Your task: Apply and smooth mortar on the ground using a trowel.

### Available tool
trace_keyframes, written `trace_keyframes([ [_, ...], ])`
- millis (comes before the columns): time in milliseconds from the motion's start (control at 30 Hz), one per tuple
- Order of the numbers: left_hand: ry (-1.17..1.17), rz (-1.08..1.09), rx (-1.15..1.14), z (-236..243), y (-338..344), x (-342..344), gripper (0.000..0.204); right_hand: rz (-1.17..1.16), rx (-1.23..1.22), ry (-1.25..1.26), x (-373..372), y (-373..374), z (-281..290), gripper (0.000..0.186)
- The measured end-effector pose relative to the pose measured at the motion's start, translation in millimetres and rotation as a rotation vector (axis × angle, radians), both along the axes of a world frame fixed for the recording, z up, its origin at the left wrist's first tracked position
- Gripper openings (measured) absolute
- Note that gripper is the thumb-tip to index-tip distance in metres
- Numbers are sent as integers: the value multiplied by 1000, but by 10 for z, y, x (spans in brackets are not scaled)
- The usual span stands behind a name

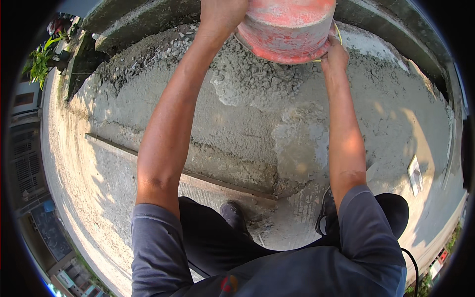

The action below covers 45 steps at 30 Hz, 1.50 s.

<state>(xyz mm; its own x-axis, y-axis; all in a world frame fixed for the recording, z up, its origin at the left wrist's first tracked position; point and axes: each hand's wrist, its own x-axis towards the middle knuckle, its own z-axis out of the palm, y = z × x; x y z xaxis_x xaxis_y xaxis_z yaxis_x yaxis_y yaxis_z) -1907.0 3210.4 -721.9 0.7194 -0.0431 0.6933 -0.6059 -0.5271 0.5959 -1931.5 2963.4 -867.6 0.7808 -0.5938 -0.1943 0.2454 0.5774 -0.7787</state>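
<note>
A red bucket (289, 32), smeared with grey cement, is tilted at the top edge of the view, above a rough heap of wet concrete (257, 79). My right hand (336, 55) is closed on the bucket's lower rim, beside a thin yellow strip. My left hand (222, 14) is against the bucket's left side; the picture's edge cuts off part of it, and its fingertips are hidden. Both arms reach forward. The bucket's upper part is out of view, so its mouth and contents do not show.
Smoother wet concrete (237, 123) spreads below the heap. A long wooden board (227, 189) edges it near my shoes (232, 216). A flat trowel (414, 174) lies at the right. Concrete kerbs (143, 22) run along the far side, with gravel beside them and a green plant (42, 62) far left.
</note>
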Motion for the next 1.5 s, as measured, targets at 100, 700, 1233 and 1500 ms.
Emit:
trace_keyframes([
  [100,168,-88,86,-849,-96,77,65,-98,-70,335,-364,-137,-829,24],
  [700,133,-3,45,-413,559,-181,38,-4,32,134,-535,545,-339,23],
  [1233,383,18,-159,-1131,706,-268,32,38,-137,149,-653,407,-657,20],
  [1500,939,-43,-504,-901,1424,-452,43,151,-308,108,-776,669,170,18],
])
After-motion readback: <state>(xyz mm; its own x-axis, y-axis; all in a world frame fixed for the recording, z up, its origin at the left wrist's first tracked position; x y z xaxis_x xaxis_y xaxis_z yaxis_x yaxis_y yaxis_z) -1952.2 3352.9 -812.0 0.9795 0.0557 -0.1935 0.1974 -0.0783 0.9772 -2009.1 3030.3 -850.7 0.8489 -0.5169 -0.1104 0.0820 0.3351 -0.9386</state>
